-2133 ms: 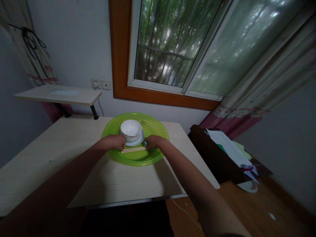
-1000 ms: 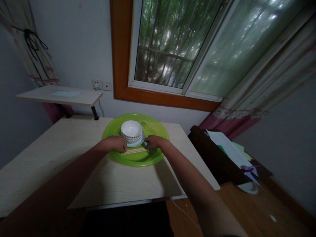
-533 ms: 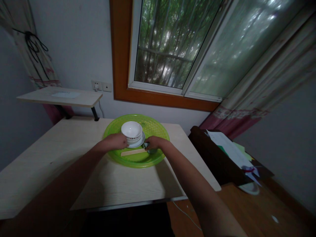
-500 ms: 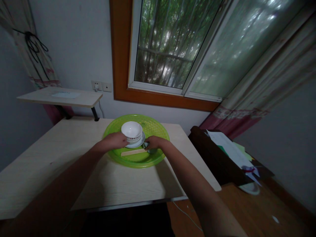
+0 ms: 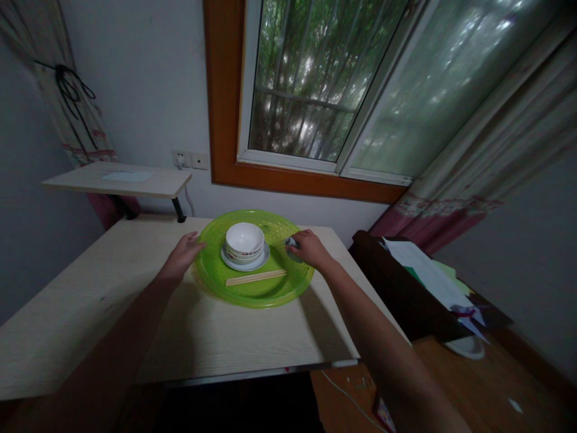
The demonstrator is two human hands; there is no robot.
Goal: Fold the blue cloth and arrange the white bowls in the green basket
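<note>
A round green plastic tray (image 5: 252, 297) rests on the table. On it, several white bowls (image 5: 244, 239) are stacked on a white plate (image 5: 265, 257), left of the tray's middle. A pair of pale wooden chopsticks (image 5: 255, 277) lies side by side in front of the plate. My left hand (image 5: 182, 257) is at the tray's left rim, fingers apart and holding nothing; whether it touches the rim I cannot tell. Over the tray's right side, my right hand (image 5: 310, 248) is closed round a small grey-and-white thing (image 5: 292, 242), mostly hidden by the fingers.
A raised wooden shelf (image 5: 121, 180) with a sheet of paper stands at the table's back left. Behind are the wall sockets (image 5: 190, 160) and a window. Right of the table (image 5: 225, 343), papers (image 5: 424, 270) lie on a dark brown piece of furniture. A white cable crosses the floor.
My left hand has left the bowls and moved left to the tray's rim, opening. My right hand has moved right and back from the chopsticks, carrying the small grey-and-white thing.
</note>
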